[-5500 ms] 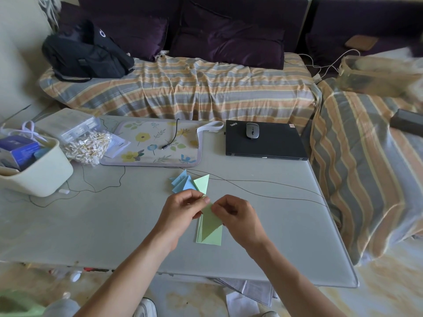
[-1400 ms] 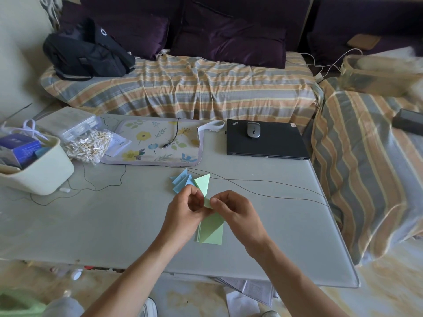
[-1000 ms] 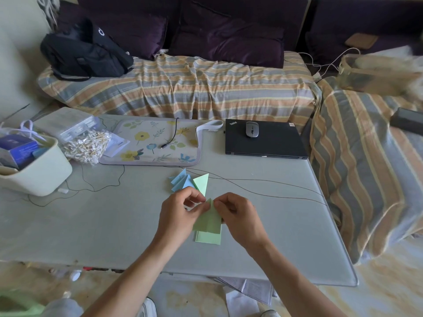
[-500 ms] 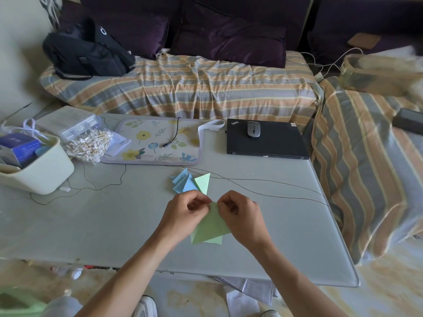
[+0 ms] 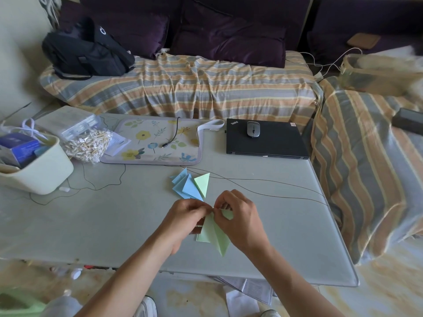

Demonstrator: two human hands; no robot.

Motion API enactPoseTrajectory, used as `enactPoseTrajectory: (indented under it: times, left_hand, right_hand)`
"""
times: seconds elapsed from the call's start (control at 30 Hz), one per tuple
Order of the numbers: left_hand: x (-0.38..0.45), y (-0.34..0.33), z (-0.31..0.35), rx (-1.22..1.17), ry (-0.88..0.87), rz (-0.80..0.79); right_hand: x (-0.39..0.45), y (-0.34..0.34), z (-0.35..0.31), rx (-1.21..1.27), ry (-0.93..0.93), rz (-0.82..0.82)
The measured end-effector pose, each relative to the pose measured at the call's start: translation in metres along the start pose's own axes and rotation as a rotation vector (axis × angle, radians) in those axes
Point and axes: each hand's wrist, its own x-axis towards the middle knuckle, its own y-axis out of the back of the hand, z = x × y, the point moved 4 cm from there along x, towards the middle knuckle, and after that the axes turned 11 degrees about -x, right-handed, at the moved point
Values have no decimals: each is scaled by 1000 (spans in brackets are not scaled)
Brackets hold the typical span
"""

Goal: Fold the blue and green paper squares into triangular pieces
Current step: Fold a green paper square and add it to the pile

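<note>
Rotated point-down since before, one green paper is pinched by both hands; four folded triangles lie beyond.

text: "ThinkPad" | on: black laptop lid, far-left corner | other print: unreadable

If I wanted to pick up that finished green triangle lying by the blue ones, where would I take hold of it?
Probably by its far tip, coming from the laptop side. The green triangle lies flat on the table, its left edge against the blue pieces, but that tip and its right edge are free for a thumb-and-finger pinch.
</note>
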Motion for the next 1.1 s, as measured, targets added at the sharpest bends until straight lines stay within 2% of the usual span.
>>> enactPoseTrajectory:
  times: [0.17, 0.33, 0.53, 0.67, 0.93, 1.1]
  left_hand:
    - [2, 4, 1, -165, 27, 58]
    - [4, 3, 3, -278, 55, 7]
    - [1, 1, 4, -162, -7, -56]
    - [1, 4, 5, -74, -59, -19]
    - [1, 8, 9, -44, -128, 60]
    - [1, 8, 12, 229, -263, 78]
  right_hand:
    - [0, 0, -6, 41, 79, -8]
    - [2, -2, -1, 81, 74, -44]
    - [4, -2, 8, 294, -224, -145]
    - [4, -2, 8, 382, -323, -170]
    - [3, 0, 10, 190, -341, -208]
    - [4, 1, 15, 190, -354, -243]
